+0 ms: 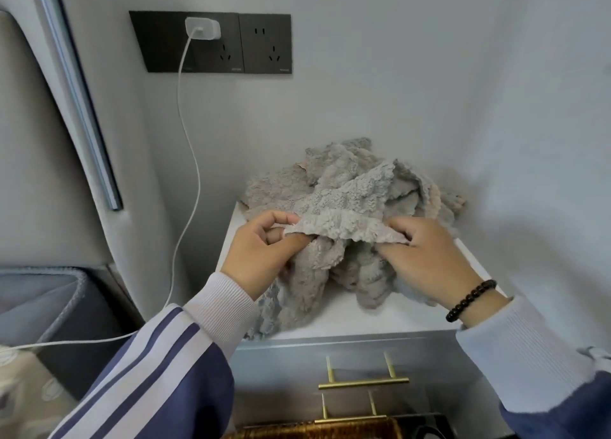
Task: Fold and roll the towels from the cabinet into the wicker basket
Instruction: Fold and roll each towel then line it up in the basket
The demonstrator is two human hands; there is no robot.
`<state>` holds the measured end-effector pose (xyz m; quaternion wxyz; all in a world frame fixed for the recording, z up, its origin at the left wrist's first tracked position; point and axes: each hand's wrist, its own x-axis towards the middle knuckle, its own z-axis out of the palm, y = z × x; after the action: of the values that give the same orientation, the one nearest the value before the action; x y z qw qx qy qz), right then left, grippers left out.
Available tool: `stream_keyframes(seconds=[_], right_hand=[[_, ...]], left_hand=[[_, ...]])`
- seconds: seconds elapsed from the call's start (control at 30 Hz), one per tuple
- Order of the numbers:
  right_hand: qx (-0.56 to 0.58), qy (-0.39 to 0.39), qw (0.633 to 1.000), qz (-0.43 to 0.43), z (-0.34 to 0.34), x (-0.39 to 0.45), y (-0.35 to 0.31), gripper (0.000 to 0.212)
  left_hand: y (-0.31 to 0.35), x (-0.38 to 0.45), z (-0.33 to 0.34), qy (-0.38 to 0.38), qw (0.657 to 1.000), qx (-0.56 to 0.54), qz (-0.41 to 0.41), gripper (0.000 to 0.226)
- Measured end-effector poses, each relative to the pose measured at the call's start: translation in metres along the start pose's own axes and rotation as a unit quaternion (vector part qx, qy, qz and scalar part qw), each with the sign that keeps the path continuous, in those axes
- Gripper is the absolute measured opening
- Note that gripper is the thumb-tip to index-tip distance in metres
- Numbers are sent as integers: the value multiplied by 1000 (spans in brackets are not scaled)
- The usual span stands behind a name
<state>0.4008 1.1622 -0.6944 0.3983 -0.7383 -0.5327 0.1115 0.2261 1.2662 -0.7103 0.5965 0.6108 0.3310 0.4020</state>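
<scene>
The left hand [261, 250] pinches one end of a grey towel's [347, 204] edge while the right hand [426, 257] pinches the other end, the towel heaped on the white cabinet top [380, 316].

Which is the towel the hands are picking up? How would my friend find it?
Find the white cabinet top under the black wall sockets. A fluffy grey heap sits there. The towel is the one with its edge stretched flat, pinched between the left hand and right hand.
</scene>
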Motion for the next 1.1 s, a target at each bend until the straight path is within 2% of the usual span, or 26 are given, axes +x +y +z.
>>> stream_keyframes(seconds=[0.07,0.1,0.13,0.17,0.2,0.23,0.37,0.47,0.6,1.0,1.1], right_hand=[[31,60,998,11,-13,0,8,23],[21,81,996,8,-18,0,13,20],[-3,90,996,2,-19,0,16,18],[-38,85,996,0,-17,0,20,18],[-78,69,995,-5,-14,1,23,22],[-117,48,992,-11,-10,3,29,27],[-170,-37,983,-55,12,8,37,38],[-212,-110,971,-32,34,21,44,44],[-182,-158,970,-10,56,46,57,33],[-137,-182,973,31,66,94,65,35],[-131,-190,973,15,49,90,60,27]], left_hand=[[-5,2,-1,11,998,65,21,6],[-9,4,-1,14,989,144,45,10],[-13,5,-3,20,964,254,77,13],[-17,7,-4,23,925,365,107,15],[-19,8,-4,16,886,444,131,16],[-23,11,-2,-7,863,484,146,15],[-39,22,4,-102,841,515,130,12],[-49,33,10,-135,824,538,119,11],[-57,53,11,-152,808,558,116,9],[-56,88,7,-114,835,526,118,5],[-50,84,2,-116,847,503,125,4]])
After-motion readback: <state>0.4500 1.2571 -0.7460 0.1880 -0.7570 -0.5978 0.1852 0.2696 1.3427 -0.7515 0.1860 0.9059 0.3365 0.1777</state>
